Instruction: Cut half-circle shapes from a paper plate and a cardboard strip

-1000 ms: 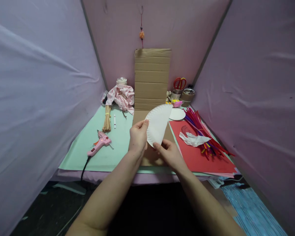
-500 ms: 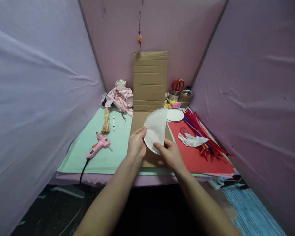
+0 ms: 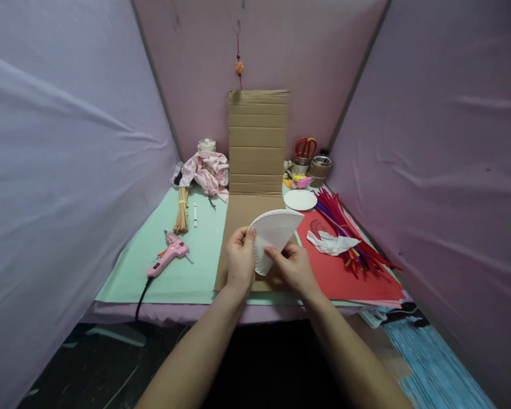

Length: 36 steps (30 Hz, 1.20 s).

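Note:
A white paper plate (image 3: 276,232), shaped as a half circle with a crimped rim, is held above the cardboard between both hands. My left hand (image 3: 241,255) pinches its left edge, thumb on the near face. Lower down, my right hand (image 3: 293,264) grips it with the thumb pressed on the front and the fingers behind, partly hidden. Beneath the hands lies a folded cardboard sheet (image 3: 238,218), whose back panel stands upright against the wall. Whether the plate is folded or cut cannot be told.
On the left are a pink glue gun (image 3: 169,255), a bundle of thin sticks (image 3: 181,211) and a white marker (image 3: 195,216). To the right lie a white oval (image 3: 300,200), red paper (image 3: 323,278), crumpled white paper (image 3: 332,243) and pipe cleaners (image 3: 344,218). Red-handled scissors (image 3: 305,147) stand behind.
The half-circle plate has turned clockwise and dropped a little, its straight edge now slanting with the upper tip to the right. Both hands still hold it.

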Tool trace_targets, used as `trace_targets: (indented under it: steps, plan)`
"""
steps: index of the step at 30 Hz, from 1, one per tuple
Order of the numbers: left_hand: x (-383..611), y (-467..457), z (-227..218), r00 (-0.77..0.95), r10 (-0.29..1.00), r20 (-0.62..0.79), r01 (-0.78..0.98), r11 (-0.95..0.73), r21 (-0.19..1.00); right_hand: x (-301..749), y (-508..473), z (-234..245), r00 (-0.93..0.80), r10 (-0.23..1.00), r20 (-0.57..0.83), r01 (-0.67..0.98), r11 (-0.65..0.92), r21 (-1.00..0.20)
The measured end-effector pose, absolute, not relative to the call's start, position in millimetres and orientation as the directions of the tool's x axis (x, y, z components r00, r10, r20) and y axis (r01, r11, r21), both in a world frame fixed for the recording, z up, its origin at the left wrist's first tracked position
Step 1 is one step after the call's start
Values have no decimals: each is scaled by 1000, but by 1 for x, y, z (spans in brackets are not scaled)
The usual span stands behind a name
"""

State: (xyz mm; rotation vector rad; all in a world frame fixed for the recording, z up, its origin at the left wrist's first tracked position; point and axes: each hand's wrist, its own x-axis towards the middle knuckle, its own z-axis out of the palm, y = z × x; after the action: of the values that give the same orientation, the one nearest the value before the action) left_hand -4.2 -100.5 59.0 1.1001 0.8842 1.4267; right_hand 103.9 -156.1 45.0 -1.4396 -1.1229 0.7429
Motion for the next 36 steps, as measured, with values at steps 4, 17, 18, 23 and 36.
trace_targets:
  steps: [4,17,18,23,36]
  plan:
    - [-11,-106,67,1,967,253,-115,-251,961,108,-160,61,383,911,155,161,100,-982]
    - [-16,-125,79,153,956,251,84,-266,960,124,-167,55,577,803,147,19,167,-986]
    - [-17,-124,80,166,955,247,76,-262,962,125,-168,54,575,805,146,17,166,-986]
    - [-17,-123,90,250,950,187,-11,-190,982,124,-174,54,516,843,149,10,168,-986]
    - [-22,-130,98,220,931,291,0,-298,955,132,-186,71,468,852,234,118,202,-972]
